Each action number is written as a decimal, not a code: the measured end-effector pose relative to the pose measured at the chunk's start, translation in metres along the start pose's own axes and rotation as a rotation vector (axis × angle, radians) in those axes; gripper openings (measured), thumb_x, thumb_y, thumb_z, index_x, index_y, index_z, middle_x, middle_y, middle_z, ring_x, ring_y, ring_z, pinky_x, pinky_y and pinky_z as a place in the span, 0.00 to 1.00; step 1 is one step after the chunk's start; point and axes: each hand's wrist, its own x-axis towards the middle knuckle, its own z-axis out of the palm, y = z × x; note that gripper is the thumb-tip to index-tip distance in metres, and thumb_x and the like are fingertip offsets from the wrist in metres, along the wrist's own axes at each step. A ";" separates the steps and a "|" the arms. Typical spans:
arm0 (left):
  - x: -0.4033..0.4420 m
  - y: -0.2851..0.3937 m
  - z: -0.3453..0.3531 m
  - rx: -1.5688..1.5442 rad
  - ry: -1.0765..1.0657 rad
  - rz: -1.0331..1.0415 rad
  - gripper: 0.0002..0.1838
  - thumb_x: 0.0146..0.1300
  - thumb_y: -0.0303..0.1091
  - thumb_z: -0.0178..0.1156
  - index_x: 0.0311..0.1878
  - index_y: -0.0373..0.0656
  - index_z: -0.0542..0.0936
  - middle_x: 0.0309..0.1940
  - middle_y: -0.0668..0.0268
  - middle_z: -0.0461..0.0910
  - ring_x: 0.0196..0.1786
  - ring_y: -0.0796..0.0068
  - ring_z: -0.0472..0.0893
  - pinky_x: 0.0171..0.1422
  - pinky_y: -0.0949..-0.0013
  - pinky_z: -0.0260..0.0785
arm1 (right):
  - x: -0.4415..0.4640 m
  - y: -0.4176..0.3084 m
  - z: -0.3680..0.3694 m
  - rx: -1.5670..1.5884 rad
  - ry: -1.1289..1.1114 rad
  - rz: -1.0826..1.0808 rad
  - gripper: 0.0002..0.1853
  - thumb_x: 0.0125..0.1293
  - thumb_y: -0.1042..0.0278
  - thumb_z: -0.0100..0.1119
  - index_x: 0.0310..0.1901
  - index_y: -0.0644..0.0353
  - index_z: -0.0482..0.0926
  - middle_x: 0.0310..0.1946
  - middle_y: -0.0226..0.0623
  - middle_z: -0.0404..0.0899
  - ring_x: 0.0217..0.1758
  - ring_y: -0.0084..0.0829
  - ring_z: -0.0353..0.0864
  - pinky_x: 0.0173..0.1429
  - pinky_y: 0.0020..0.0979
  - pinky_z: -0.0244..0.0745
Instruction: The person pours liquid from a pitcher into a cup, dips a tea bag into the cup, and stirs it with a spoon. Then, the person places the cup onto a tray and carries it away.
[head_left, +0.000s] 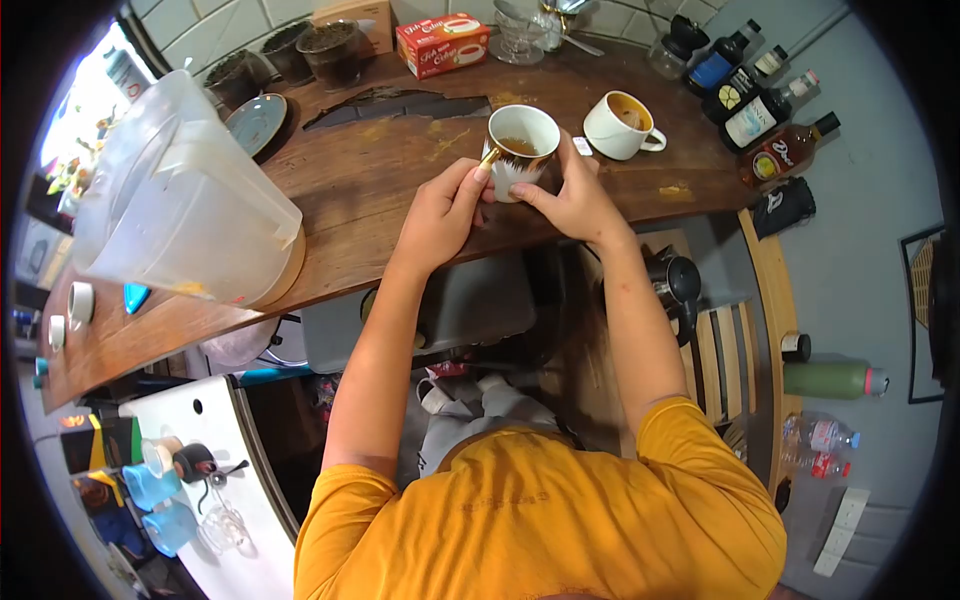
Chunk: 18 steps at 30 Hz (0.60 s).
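Both hands hold a white mug (505,178) with a gold-and-dark pattern, a gold handle and brownish liquid inside. My left hand (440,213) closes on its handle side. From the right, my right hand (578,203) wraps round it, thumb across the front. The mug is upright near the counter's front edge; whether its base touches the wood is hard to tell. Just beyond my right hand stands a second white mug (608,138), yellow-orange inside, with something brownish in it. A small white tag (583,147) lies between that mug and my right fingers.
On the wooden counter (370,190) stand a large translucent plastic bucket (215,215), a blue-grey plate (257,124), potted soil (330,55), a red tea box (443,46) and a glass dish (519,35). Several bottles (757,118) line the right end. A kettle (682,280) sits lower right.
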 end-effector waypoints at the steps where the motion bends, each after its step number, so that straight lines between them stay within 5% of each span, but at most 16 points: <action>1: -0.001 0.000 0.000 -0.038 -0.004 -0.025 0.16 0.75 0.40 0.45 0.37 0.38 0.74 0.27 0.71 0.74 0.26 0.83 0.72 0.32 0.77 0.65 | -0.001 0.003 0.001 0.008 -0.005 -0.027 0.42 0.54 0.52 0.69 0.66 0.60 0.60 0.57 0.51 0.70 0.63 0.48 0.66 0.69 0.46 0.47; 11: -0.100 0.074 0.021 -0.090 0.222 -0.069 0.15 0.76 0.41 0.41 0.44 0.39 0.72 0.31 0.69 0.74 0.33 0.81 0.75 0.34 0.76 0.65 | -0.025 -0.061 -0.013 0.094 0.019 -0.387 0.47 0.45 0.53 0.76 0.65 0.61 0.63 0.55 0.39 0.74 0.59 0.38 0.70 0.63 0.40 0.53; 18: -0.235 0.103 0.037 -0.081 0.576 -0.097 0.14 0.76 0.39 0.44 0.39 0.39 0.71 0.28 0.74 0.65 0.32 0.84 0.63 0.38 0.79 0.59 | -0.073 -0.127 0.037 0.352 -0.207 -0.583 0.46 0.42 0.50 0.77 0.62 0.60 0.67 0.53 0.35 0.76 0.56 0.35 0.74 0.59 0.36 0.55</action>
